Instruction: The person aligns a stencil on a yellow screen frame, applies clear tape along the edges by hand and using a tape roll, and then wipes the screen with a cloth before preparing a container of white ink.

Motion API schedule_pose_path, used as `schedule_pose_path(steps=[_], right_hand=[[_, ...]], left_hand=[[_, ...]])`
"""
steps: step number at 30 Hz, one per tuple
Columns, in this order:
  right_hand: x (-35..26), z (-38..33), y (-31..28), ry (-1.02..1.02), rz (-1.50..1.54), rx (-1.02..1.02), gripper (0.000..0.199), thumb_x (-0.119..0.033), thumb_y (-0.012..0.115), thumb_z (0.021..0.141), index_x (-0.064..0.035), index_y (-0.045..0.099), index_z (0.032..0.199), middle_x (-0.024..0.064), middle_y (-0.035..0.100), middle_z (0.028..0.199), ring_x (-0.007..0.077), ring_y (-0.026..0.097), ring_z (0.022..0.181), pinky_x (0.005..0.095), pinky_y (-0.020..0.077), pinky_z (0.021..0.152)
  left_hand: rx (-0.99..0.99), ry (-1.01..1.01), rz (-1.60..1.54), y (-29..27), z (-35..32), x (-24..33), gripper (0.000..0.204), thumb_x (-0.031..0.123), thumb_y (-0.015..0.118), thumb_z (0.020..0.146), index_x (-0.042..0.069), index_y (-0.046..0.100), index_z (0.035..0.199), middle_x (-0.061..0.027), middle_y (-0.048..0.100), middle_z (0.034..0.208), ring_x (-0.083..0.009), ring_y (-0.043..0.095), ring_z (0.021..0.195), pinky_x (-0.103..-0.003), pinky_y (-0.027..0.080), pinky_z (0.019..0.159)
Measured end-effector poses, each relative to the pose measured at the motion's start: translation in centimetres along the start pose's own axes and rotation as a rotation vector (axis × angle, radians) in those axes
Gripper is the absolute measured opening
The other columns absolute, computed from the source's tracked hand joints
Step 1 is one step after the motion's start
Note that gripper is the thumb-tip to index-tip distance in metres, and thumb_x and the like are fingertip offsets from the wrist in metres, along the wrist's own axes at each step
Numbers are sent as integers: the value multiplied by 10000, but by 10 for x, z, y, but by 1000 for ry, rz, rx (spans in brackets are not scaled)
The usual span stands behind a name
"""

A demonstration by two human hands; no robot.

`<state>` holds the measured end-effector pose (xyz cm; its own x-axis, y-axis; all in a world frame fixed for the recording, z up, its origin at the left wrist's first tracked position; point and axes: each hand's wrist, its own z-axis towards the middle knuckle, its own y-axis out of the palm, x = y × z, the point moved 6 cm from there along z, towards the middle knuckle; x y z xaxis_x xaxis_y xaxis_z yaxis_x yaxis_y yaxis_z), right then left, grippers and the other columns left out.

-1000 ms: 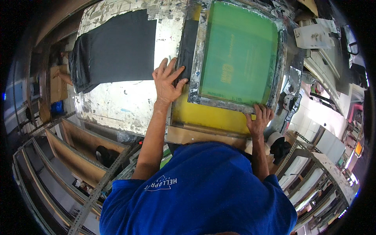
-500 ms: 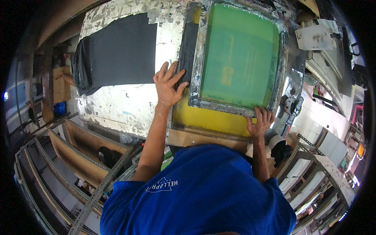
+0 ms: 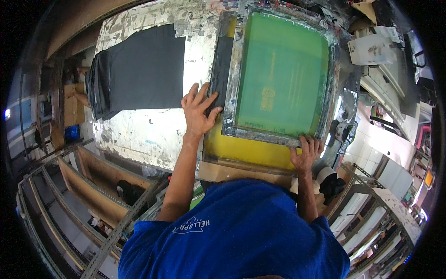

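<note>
Left hand (image 3: 199, 110), centre of frame: fingers spread wide, palm flat, pressing the dark fabric strip (image 3: 223, 74) at the left edge of the screen frame (image 3: 231, 93). Right hand (image 3: 305, 152), lower right of centre: fingers loosely splayed, resting on the frame's near rail, gripping nothing. Green mesh screen (image 3: 283, 74) fills upper centre, lying over a yellow board (image 3: 241, 149). Black cloth (image 3: 139, 69) lies flat, upper left, on the paint-stained table (image 3: 139, 135). White box-shaped container (image 3: 371, 49), upper right.

Well left of the hands: black fabric stack (image 3: 139, 69) on paint-stained table (image 3: 139, 135). Lower left: metal shelving (image 3: 93, 204), cardboard boxes (image 3: 69, 109). Far right: white container (image 3: 371, 49), tape roll (image 3: 343, 131).
</note>
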<state>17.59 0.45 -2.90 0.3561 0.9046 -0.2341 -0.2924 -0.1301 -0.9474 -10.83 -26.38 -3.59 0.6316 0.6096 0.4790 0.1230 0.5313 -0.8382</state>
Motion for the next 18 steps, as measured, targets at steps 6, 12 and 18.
schedule_pose_path(steps=[6,12,18], right_hand=[[1,0,0,2,-7,4,498,-297,773,667,-116,662,1118,102,621,1134,334,544,1112,534,320,1065],[0,0,-1,-5,-3,13,490,-292,769,670,-120,661,1116,99,618,1133,332,549,1098,538,334,1048],[-3,3,-3,-3,6,11,490,-299,758,672,-118,657,1116,99,613,1118,327,547,1092,528,334,1040]], left_hand=[[-4,-4,4,-1,1,1,412,389,774,801,176,762,1154,-65,565,1443,-350,414,1374,-493,282,1068],[-12,-3,18,0,1,0,418,375,796,780,186,762,1151,-57,560,1450,-344,410,1379,-493,282,1071],[-11,-2,24,0,0,0,435,381,802,772,187,758,1159,-54,556,1454,-344,409,1379,-496,284,1071]])
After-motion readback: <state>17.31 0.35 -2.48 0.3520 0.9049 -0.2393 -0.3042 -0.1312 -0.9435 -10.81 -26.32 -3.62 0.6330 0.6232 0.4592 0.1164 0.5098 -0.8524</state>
